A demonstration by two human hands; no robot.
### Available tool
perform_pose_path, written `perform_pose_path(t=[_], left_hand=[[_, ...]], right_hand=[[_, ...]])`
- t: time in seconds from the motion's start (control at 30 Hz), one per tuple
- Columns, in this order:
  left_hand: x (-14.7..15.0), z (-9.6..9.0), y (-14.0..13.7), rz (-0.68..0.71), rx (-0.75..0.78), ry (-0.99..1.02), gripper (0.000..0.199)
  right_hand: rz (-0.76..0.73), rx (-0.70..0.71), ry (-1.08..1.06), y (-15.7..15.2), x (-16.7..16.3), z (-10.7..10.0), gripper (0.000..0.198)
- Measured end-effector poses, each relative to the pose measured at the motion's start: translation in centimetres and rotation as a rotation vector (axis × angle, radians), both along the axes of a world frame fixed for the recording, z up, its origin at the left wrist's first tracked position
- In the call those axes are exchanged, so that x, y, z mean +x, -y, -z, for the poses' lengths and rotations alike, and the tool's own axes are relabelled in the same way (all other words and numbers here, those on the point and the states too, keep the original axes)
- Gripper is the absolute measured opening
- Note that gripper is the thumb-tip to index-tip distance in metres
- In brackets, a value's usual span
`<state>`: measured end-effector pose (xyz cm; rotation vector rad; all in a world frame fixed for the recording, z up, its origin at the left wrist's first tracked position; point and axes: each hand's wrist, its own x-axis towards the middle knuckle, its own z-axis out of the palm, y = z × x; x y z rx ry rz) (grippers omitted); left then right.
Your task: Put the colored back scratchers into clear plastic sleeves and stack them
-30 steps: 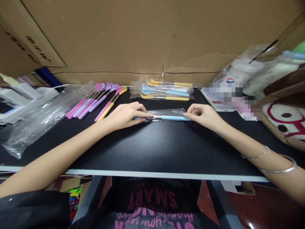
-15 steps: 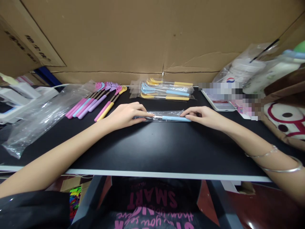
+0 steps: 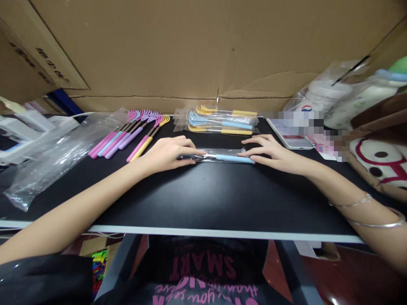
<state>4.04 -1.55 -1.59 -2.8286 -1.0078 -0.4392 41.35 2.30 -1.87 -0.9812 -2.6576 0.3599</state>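
Observation:
A back scratcher with a light-blue handle [image 3: 233,158] lies crosswise on the black table inside a clear plastic sleeve [image 3: 210,152]. My left hand [image 3: 168,153] covers its head end, thumb and forefinger closed on either side of the sleeve. At the handle end rests my right hand [image 3: 270,154], its fingers spread and the tips of forefinger and thumb touching the sleeve and handle. Behind them, several bagged back scratchers [image 3: 237,125] with yellow and blue handles are piled together. Unbagged back scratchers [image 3: 125,137] in pink, purple, blue and yellow lie to the left.
Loose clear plastic bags [image 3: 60,152] lie at left, near a white power strip [image 3: 34,131]. A phone [image 3: 291,133], a bagged cup [image 3: 327,95] and a brown plush bag [image 3: 378,161] stand or lie at right. A cardboard wall [image 3: 152,51] closes the back.
My right hand's fingers have spread and lifted from their pinch at the handle end. My left hand and the bagged back scratcher stay about where they were.

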Motion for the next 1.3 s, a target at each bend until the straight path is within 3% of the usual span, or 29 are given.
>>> perform_pose_path(t=[0.3, 0.63, 0.8, 1.13, 1.3], left_hand=[[0.9, -0.5, 0.9, 0.016, 0.186, -0.046, 0.032], [8.1, 0.9, 1.4, 0.126, 0.300, -0.109, 0.035], [9.1, 1.2, 1.1, 0.092, 0.340, -0.081, 0.027], [9.2, 1.8, 0.6, 0.040, 0.209, 0.027, 0.025], [9.2, 1.9, 0.6, 0.039, 0.184, 0.057, 0.024]], right_hand=[[-0.111, 0.113, -0.005, 2.0, -2.6, -0.1, 0.036], [-0.073, -0.003, -0.093, 1.8, -3.0, 0.7, 0.038], [-0.085, 0.005, -0.110, 1.6, -3.0, 0.7, 0.036], [-0.108, 0.038, -0.104, 1.5, -2.8, 0.8, 0.035], [-0.128, 0.157, -0.056, 1.6, -2.5, 0.7, 0.037]])
